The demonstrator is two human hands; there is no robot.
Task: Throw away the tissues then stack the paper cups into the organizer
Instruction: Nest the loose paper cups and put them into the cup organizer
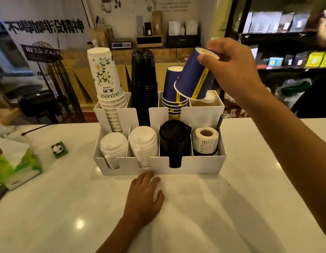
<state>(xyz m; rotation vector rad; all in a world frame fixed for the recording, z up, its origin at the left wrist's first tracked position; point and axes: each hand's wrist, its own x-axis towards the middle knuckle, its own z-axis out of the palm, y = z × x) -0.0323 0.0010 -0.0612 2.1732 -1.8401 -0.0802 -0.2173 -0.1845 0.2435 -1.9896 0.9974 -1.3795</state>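
Head view. White organizer [204, 166] sits mid-counter [67, 207], bare countertop all round it; tissue box [16, 167] near the left edge. Back-right compartment open, just beside the blue cup stack [174, 92]. Right hand [231, 70] pinches an inverted blue paper cup [194, 77] by its base, tilted, rim overlapping the stack's right side. Left hand [143, 196] lies flat, fingers spread, on the counter just before the organizer's front wall.

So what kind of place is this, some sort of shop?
Most likely a coffee shop counter. A white organizer holds stacked paper cups and lids, and shelves behind carry packaged goods.
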